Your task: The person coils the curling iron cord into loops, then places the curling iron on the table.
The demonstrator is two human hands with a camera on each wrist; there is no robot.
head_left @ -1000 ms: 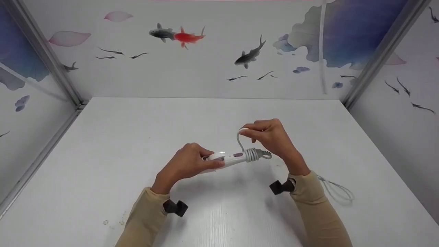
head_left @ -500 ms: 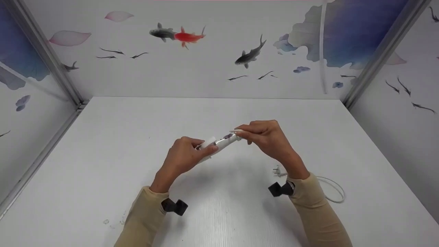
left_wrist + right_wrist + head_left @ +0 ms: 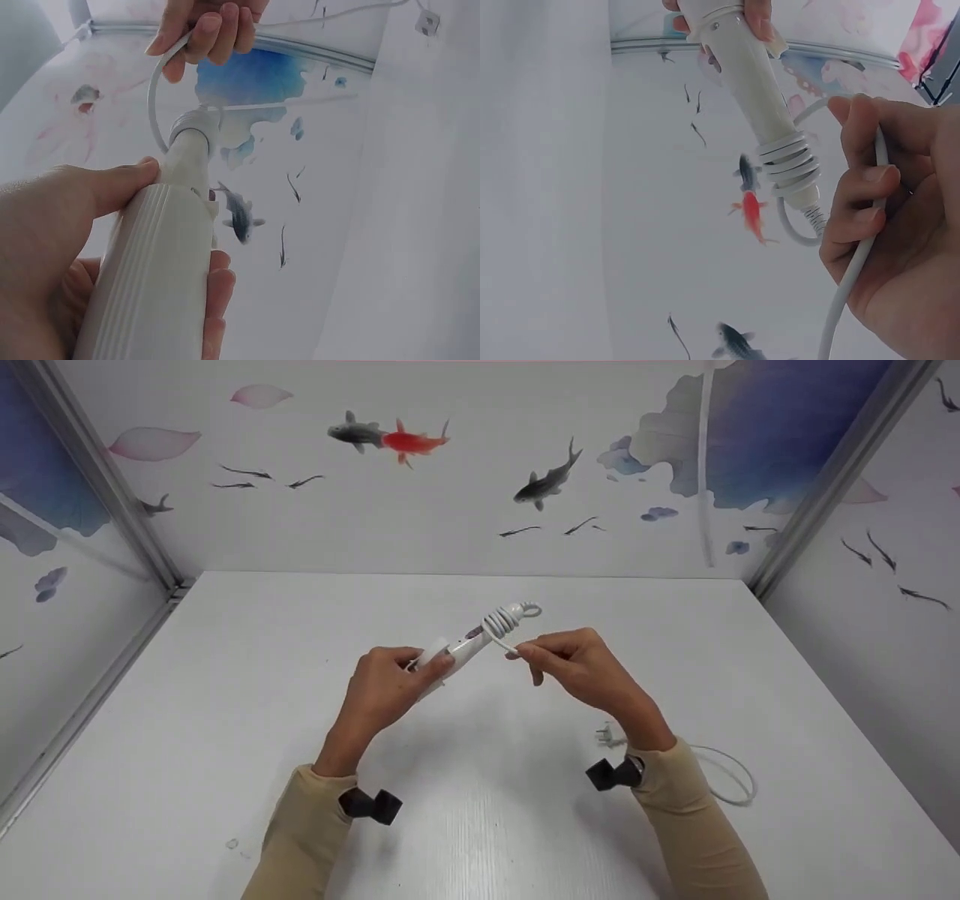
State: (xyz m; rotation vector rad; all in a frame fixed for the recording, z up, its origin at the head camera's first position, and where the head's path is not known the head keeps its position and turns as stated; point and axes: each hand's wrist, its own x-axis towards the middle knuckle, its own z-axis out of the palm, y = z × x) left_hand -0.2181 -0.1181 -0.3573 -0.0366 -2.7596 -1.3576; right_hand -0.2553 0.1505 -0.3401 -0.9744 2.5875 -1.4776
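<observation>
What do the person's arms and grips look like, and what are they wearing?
The left sleeve and right sleeve are long, tan and plain. At their ends sit the left camera and right camera, small, black and blocky. The left grip and right grip wear no gloves.

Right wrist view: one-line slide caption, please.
Right hand holds a white cord coiled around one end of a white appliance, left-hand fingers gripping it at top.

Your left sleeve (image 3: 296, 832): plain tan, snug.
Your right sleeve (image 3: 697, 817): matching tan.
Your left wrist camera (image 3: 387, 807): black, blocky.
Your right wrist camera (image 3: 601, 774): black, blocky.
</observation>
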